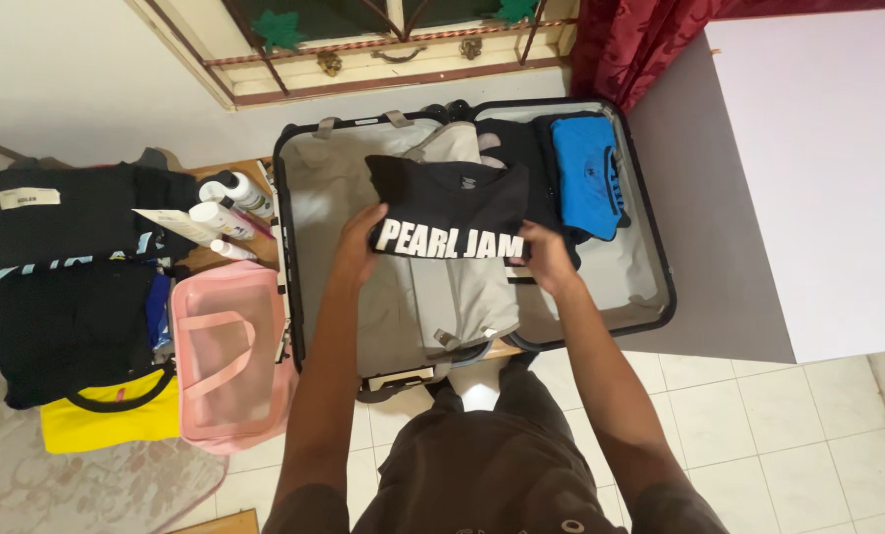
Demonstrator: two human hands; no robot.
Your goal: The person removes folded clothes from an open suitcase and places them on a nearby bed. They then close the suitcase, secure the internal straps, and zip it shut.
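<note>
Two hands: I see both gripping one folded black shirt point(449, 206) with white lettering, held over the open suitcase point(304, 257).
Left hand point(360, 240): clenched on the shirt's left edge.
Right hand point(546, 259): clenched on its right edge.
Beyond my right hand: blue garment point(586, 173) packed inside.
Left of my left hand: bottles point(227, 213), pink mesh bag point(230, 351), black clothes point(71, 331).

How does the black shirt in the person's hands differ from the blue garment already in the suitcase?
The black shirt has large white lettering; the blue garment shows only a small dark mark. The black shirt is held above the open suitcase by the left hand and right hand; the blue garment lies packed at its right side, untouched. Both are folded.
</note>
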